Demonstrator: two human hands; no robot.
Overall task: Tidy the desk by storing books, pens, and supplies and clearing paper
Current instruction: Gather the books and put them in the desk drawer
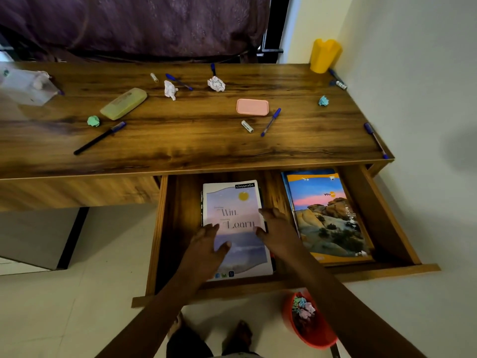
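Step in hand, as judged: seating the pale "Win / Learn" notebook (236,226) on its stack at the left of the open drawer (387,218). To do it well, press the cover flat, square its edges with the books beneath, and keep it apart from the landscape-cover notebook (327,218) lying at the right of the same drawer, so the drawer can shut without catching a corner. Left hand (209,244): fingers spread and extended, palm down, resting on the lower left of the pale cover; gripping nothing. Right hand (276,226): fingers loosely spread, touching the notebook's right edge as if to nudge it into line; whether any finger curls under the edge cannot be told. Remaining on the counter (196,146): several blue pens, among them one near the pink box (252,107); yellow-green case (124,103); crumpled paper balls (216,83), white and green; small white tubes. Yellow cup (324,55) at the far right corner, seemingly for pens. Red bin (309,321) on the floor below the drawer, already holding paper scraps. Books appear stored; pens, supplies and paper not yet cleared.
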